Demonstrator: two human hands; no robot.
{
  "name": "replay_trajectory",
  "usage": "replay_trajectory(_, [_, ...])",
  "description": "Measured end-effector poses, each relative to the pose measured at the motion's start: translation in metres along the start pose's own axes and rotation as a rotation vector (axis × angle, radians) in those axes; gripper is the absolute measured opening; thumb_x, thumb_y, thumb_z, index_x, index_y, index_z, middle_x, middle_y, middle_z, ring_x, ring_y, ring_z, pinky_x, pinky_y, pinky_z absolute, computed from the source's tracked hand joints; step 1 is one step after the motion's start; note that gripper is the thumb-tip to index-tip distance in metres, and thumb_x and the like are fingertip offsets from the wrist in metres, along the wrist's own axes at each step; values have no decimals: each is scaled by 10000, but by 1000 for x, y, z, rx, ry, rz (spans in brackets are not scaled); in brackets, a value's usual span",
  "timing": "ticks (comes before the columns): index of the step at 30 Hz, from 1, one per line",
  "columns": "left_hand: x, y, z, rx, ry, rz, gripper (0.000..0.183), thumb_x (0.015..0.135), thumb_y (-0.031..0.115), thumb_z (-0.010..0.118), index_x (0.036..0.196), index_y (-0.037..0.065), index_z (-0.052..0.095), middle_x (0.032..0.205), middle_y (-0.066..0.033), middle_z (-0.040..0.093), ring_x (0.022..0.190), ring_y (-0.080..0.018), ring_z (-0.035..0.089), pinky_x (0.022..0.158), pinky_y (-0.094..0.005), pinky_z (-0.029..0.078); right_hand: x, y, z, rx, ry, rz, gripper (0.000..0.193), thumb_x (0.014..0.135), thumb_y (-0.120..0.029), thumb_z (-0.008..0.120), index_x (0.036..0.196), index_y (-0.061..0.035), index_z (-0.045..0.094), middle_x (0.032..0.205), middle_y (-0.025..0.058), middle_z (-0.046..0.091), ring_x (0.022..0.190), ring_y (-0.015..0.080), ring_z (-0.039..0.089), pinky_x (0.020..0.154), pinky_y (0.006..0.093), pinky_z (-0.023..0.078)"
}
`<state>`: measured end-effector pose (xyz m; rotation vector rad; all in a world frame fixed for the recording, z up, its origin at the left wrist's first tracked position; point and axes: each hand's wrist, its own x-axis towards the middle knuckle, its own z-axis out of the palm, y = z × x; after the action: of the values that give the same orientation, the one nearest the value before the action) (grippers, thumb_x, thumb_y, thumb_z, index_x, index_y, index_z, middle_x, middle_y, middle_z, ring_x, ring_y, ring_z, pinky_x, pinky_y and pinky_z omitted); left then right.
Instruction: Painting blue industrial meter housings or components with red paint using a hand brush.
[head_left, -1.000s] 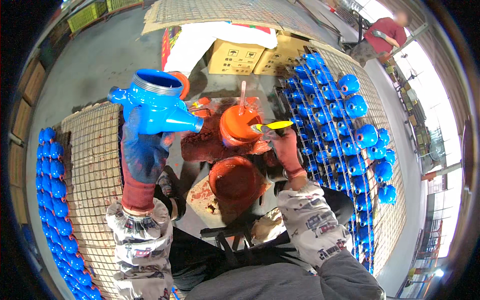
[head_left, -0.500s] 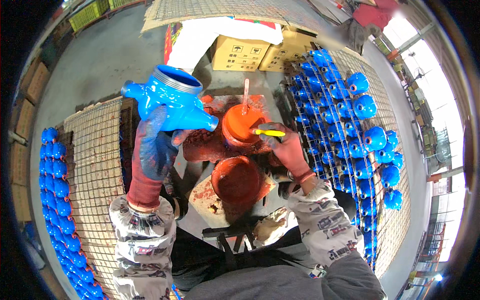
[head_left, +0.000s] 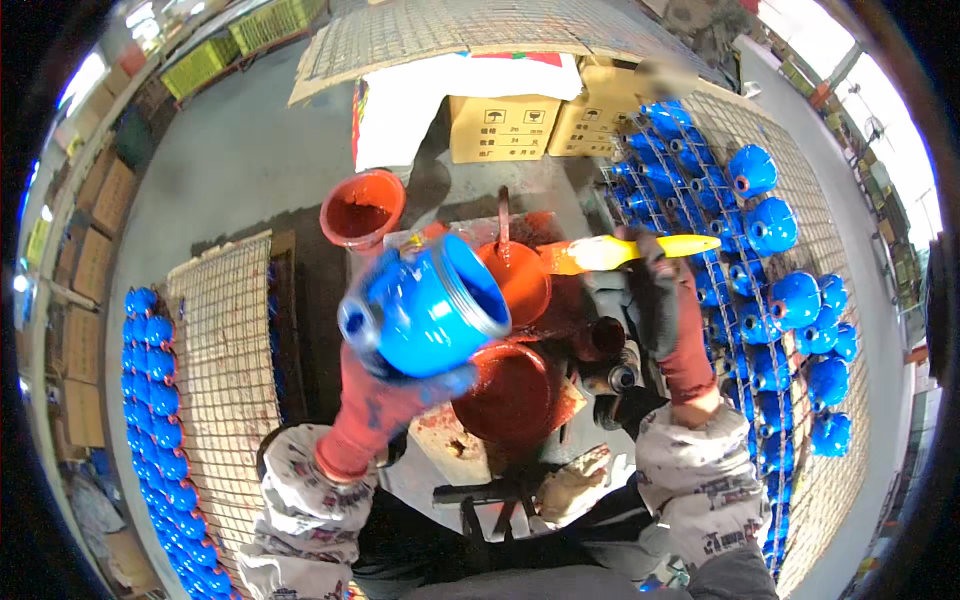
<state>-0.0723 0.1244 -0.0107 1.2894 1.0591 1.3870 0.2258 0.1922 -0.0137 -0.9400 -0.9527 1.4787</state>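
My left hand [head_left: 392, 408], in a paint-stained red glove, is closed around a glossy blue valve body [head_left: 415, 305] with a wide threaded mouth. The body is tilted, its mouth toward the right. Between the gloved fingers of my right hand [head_left: 660, 300] is a paintbrush [head_left: 625, 250] with a yellow handle. Its orange-coated bristles point left, beside the rim of a container of orange paint [head_left: 528, 290]. A stick [head_left: 503, 218] stands up in that container. Nearer to me is a dark red bowl [head_left: 503, 392], partly covered by my left hand and the blue body.
Racks of blue parts flank me: a left wire-mesh panel [head_left: 222, 350] and a right rack [head_left: 720, 250]. A red bucket [head_left: 362, 208] stands behind the valve body. Cardboard boxes [head_left: 503, 128] and a white sheet [head_left: 400, 105] lie farther back. Several small cans [head_left: 612, 375] sit below my right hand.
The valve body has swung right and nearer, turning its mouth from up to rightward. The brush has moved right and now lies level, its bristles in sight. The red bucket has come into sight.
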Motion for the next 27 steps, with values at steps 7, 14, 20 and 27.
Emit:
replay_trajectory(7, [-13,-15,49,-7,-202,156,679,772,261,798,1319,-12,503,1278,-230,582,1143,-347,614,1007,-458,487,-35,-34,14,-346,107,-198,336,999,-264,548,1119,35,644,1049,100,695,779,143,641,682,267,511])
replay_trajectory(14, [-22,-27,46,-331,-492,-171,574,886,198,664,1382,-17,472,1511,-268,370,1345,-411,446,1088,-527,395,-37,-49,19,-688,147,-217,267,960,-186,626,1042,56,700,824,63,710,679,79,581,601,241,463])
replay_trajectory(20, [-22,-32,53,-260,-365,-285,882,673,292,865,1389,-10,448,1388,-249,509,1241,-370,561,1101,-520,419,-47,-55,29,-609,61,-313,231,944,-88,561,1036,83,685,822,100,711,690,105,610,631,247,480])
replay_trajectory(27, [-1,-22,54,229,-445,-36,755,723,288,821,1328,-43,512,1269,-191,609,1155,-278,613,1013,-431,494,-76,-58,38,-756,109,-703,331,813,-291,702,974,-4,671,815,91,679,705,180,625,636,309,501])
